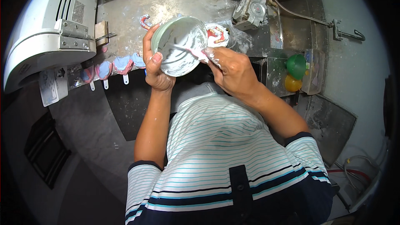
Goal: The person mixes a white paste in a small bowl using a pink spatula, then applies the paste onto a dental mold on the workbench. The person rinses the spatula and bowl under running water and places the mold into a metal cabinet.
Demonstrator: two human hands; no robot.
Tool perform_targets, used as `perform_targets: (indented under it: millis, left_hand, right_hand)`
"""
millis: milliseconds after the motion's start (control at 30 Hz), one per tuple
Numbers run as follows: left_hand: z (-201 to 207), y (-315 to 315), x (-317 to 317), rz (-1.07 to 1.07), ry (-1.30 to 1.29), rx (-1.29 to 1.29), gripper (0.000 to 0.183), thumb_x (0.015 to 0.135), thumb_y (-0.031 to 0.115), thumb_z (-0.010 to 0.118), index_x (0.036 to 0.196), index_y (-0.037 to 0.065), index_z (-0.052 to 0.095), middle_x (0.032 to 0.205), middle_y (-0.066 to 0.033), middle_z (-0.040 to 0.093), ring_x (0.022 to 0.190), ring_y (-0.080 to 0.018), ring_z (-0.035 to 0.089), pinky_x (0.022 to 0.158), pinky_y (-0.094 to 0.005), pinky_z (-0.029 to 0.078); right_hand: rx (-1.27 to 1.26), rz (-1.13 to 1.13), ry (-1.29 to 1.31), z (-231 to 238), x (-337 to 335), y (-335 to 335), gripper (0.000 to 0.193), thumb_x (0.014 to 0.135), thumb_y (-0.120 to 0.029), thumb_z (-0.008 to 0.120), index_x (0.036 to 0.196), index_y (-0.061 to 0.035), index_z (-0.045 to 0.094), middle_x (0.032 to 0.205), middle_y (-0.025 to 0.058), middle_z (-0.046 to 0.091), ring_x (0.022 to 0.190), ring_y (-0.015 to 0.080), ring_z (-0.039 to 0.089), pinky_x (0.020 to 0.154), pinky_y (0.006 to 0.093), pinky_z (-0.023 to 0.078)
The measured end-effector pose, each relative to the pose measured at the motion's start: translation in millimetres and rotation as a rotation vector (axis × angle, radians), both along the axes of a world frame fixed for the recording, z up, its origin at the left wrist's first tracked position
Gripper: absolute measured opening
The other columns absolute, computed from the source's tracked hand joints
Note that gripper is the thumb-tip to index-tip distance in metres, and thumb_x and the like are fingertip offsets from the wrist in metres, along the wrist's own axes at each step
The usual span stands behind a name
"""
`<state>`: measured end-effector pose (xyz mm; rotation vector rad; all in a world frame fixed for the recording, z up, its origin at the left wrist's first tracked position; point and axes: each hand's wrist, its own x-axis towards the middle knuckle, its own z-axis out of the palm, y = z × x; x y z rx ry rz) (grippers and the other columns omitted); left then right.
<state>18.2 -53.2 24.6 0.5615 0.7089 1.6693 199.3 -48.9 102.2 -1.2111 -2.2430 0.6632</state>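
Green bowl (180,46), white plaster coating inside, tilted

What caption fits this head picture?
Left hand holds a bowl while right hand stirs with a spatula.

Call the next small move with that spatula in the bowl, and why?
Probably another sweep along the wall: the left hand tilts the green mixing bowl, the right hand has the spatula in it, and white mix coats the inside unevenly.

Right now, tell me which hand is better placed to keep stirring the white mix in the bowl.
Right. The right hand grips the spatula whose blade lies in the mix; the left hand is occupied cupping the green bowl.
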Motion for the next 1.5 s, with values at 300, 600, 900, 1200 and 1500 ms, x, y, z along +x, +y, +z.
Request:
perform_targets:
  millis: [300,600,900,1200,1500]
  left_hand:
    - [-8,-1,6,0.042,-0.046,-0.08,0.079,0.08,0.041,0.059,0.141,-0.003,0.037,0.134,-0.0224,0.051,0.127,-0.0331,0.052,0.11,-0.0437,0.039]
    - [-27,-17,-21,0.237,-0.083,-0.233,0.067,0.089,0.043,0.05,0.137,-0.004,0.046,0.133,-0.0186,0.055,0.125,-0.0316,0.054,0.109,-0.0449,0.041]
    - [-22,-13,-8,0.25,-0.034,-0.293,0.068,0.089,0.044,0.051,0.138,-0.003,0.046,0.134,-0.0176,0.055,0.125,-0.0312,0.053,0.109,-0.0449,0.04]
    - [-21,-8,-2,0.305,-0.056,-0.313,0.064,0.092,0.044,0.049,0.132,-0.005,0.052,0.129,-0.0181,0.059,0.12,-0.0317,0.057,0.107,-0.0454,0.043]
    - [-25,-11,-8,0.317,-0.052,-0.323,0.064,0.091,0.044,0.05,0.132,-0.005,0.052,0.129,-0.0181,0.059,0.12,-0.0316,0.058,0.106,-0.0457,0.044]
  right_hand:
    - [-0.724,-0.253,0.302,21,6,2,0.018,0.087,-0.005,0.073,0.102,0.0049,0.071,0.079,0.0112,0.073,0.052,0.0089,0.054,0.048,0.0251,0.043]
    - [-0.696,-0.733,0.521,-19,76,4,0.02,0.088,-0.009,0.073,0.1,0.006,0.072,0.075,0.0085,0.072,0.051,0.0052,0.05,0.047,0.0219,0.039]
    - [-0.318,-0.683,0.176,-50,73,16,0.017,0.088,-0.01,0.072,0.1,0.0024,0.073,0.069,0.0118,0.068,0.053,0.0131,0.062,0.053,0.0287,0.048]
    - [-0.127,-0.457,0.135,-56,57,21,0.014,0.087,0.001,0.066,0.099,0.0054,0.071,0.081,0.0173,0.069,0.067,0.0273,0.068,0.061,0.0329,0.053]
    - [0.075,-0.296,0.025,-83,59,9,0.018,0.085,0.003,0.068,0.103,0.0055,0.07,0.101,0.0207,0.071,0.09,0.0331,0.071,0.079,0.0354,0.057]
